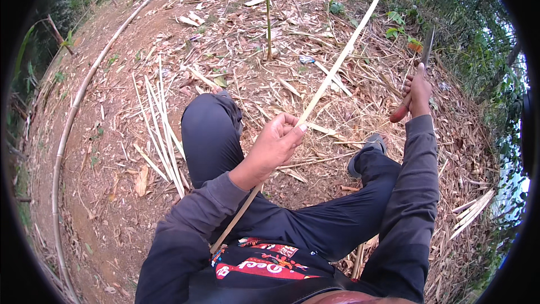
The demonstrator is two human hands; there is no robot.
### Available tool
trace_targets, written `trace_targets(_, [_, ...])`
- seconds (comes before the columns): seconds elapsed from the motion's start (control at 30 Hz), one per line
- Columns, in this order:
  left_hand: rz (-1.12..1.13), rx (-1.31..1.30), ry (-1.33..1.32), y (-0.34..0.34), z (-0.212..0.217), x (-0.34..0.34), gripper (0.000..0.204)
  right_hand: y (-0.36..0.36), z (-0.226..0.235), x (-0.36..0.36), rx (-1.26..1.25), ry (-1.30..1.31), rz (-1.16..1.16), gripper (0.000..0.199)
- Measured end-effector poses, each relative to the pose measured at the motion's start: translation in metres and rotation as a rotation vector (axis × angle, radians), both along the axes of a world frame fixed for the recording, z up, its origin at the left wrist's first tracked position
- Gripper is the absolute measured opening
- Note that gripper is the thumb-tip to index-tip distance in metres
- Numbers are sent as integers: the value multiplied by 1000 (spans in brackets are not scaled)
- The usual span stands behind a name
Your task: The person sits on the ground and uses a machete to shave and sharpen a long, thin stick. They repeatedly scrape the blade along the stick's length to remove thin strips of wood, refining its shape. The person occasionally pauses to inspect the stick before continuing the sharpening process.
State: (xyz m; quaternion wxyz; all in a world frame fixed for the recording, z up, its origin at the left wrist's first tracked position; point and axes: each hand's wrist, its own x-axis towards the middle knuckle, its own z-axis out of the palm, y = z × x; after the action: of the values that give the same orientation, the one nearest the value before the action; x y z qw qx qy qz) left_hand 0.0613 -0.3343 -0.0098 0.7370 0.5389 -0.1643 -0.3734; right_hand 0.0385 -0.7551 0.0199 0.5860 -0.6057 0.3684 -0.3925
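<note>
A long, pale bamboo strip point(339, 62) runs slantwise from my lap up toward the far right. My left hand point(277, 145) pinches it near its middle, thumb on top, and its lower end passes under my left forearm. Out to the right, my right hand point(417, 93) is wrapped round the reddish handle of a knife point(429, 48), whose dark blade points up and away. Blade and strip are well apart.
Several split strips point(161, 129) lie left of my bent knee. More pale strips point(473, 213) are piled at the far right. A thin upright stem point(268, 17) stands ahead. One long pole point(73, 115) curves along the left. Dry leaves and shavings cover the ground.
</note>
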Motion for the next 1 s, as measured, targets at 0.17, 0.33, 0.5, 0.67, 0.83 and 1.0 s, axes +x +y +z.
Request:
trace_targets(0.17, [14, 49, -96, -22, 11, -1, 16, 84, 46, 8, 52, -28, 337, 63])
trace_targets(0.33, [-3, 120, -367, -56, 44, 25, 17, 136, 56, 12, -38, -52, 430, 58])
trace_targets(0.5, [97, 69, -501, -84, 39, 32, 19, 164, 54, 20, -32, -95, 463, 29])
trace_targets(0.67, [249, 83, -658, -85, 6, 24, 30, 175, 48, 26, -110, -137, 536, 22])
trace_targets(0.83, [-37, 146, -310, -74, 5, 15, 49, 162, 42, 33, -258, -178, 399, 22])
trace_targets(1.0, [-118, 118, -174, -62, 5, 10, 48, 150, 44, 32, -311, -245, 281, 22])
